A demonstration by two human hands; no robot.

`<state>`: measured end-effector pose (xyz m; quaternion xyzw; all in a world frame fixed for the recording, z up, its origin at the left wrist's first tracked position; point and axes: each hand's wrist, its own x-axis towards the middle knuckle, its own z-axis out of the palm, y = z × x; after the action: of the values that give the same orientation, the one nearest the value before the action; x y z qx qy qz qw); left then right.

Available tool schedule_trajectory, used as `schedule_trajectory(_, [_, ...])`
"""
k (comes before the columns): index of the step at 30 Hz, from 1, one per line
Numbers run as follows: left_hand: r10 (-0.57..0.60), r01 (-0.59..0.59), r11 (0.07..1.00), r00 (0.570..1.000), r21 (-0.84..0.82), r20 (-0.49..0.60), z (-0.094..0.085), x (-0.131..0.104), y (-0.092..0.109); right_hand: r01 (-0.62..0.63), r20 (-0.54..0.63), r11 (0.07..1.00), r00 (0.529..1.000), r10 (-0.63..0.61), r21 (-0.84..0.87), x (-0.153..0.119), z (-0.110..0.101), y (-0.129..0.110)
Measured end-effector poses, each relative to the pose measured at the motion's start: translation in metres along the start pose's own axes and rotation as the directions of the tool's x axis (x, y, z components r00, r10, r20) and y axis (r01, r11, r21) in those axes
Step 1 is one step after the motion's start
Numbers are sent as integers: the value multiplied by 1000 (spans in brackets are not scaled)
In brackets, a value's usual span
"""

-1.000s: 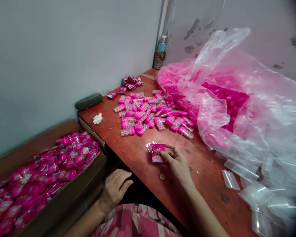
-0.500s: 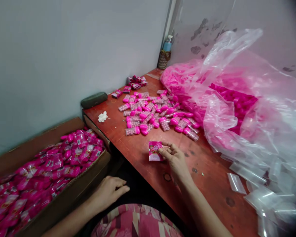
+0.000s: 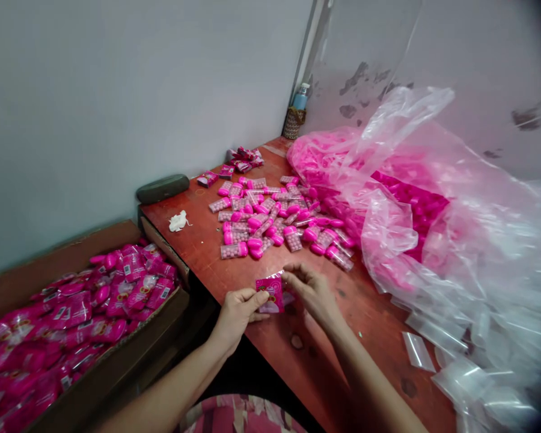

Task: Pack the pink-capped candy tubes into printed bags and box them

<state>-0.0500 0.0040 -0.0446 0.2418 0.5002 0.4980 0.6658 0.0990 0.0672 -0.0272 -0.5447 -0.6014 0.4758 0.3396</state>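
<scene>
A small pink printed plastic packet is held just above the red tabletop, its patterned face turned up. Thumb and fingers of my left hand pinch its left side, the thumb lying across the print. At its upper right corner, my right hand has thumb and forefinger closed on the edge. Just beyond my hands lies a loose heap of clear little containers with pink caps, each filled with small pink balls.
A cardboard box full of wrapped pink packs stands left, below table height. A large clear bag of pink pieces and loose clear sleeves cover the right. A dark oblong case and crumpled white scrap lie far left.
My left hand has come up from beside my lap and taken hold of the packet's left side. My right hand has shifted to its upper right corner. The camera view has turned slightly.
</scene>
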Motion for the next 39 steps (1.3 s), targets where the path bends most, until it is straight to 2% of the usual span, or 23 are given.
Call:
schedule_trajectory(1, [-6,6,1000,1000,-12,-16,0,1,0,65,-56,976,995,-78,-206,11,-4,-2])
schedule_trajectory(2, [-14,13,1000,999,-27,-29,0,1,-1,99,-106,903,982,-157,-418,22,-8,-4])
schedule_trajectory(4, [-28,25,998,999,-60,-42,1,2,0,88,-130,685,957,-260,-724,44,-12,-6])
schedule_trajectory(6, [-38,34,995,998,-96,-42,1,2,1,57,-101,518,957,-272,-853,62,-11,-6])
schedule_trajectory(7, [-43,38,993,998,-114,-40,1,2,1,43,-94,483,962,-255,-875,70,-10,-5])
schedule_trajectory(9, [-55,48,988,997,-148,-48,0,3,3,19,-97,495,973,-207,-869,80,-8,-1])
schedule_trajectory(12, [-63,47,978,995,-203,-73,-2,5,6,6,-113,578,979,-169,-816,81,-12,4])
schedule_trajectory(14, [-61,39,967,995,-251,-81,-3,8,9,26,-99,613,981,-169,-789,68,-17,4])
schedule_trajectory(16, [-64,30,953,993,-301,-102,-3,11,11,60,-73,747,987,-144,-662,43,-20,1])
schedule_trajectory(17, [-72,30,945,990,-326,-119,-2,12,13,66,-59,880,993,-106,-470,26,-19,-1])
schedule_trajectory(18, [-83,29,936,987,-351,-138,-2,14,13,35,-26,973,999,-41,-228,9,-17,-4])
schedule_trajectory(19, [-93,27,926,983,-376,-159,0,15,14,-39,0,998,999,39,-41,-9,-13,-6])
schedule_trajectory(20, [-104,26,915,979,-402,-174,1,16,14,-112,26,991,994,110,77,-27,-7,-7])
schedule_trajectory(22, [-125,27,890,975,-454,-185,4,18,14,-214,55,957,977,207,195,-57,6,-8])
schedule_trajectory(25, [-150,48,853,976,-519,-156,10,20,11,-226,60,951,974,218,210,-81,24,-3])
schedule_trajectory(28, [-144,65,817,985,-573,-94,15,20,7,-203,30,966,979,200,158,-84,34,4])
schedule_trajectory(32, [-111,61,801,993,-595,-48,23,17,5,-189,8,971,982,190,145,-80,35,9])
schedule_trajectory(39, [-26,5,877,999,-480,-37,35,10,9,-216,121,894,976,183,393,-77,37,6])
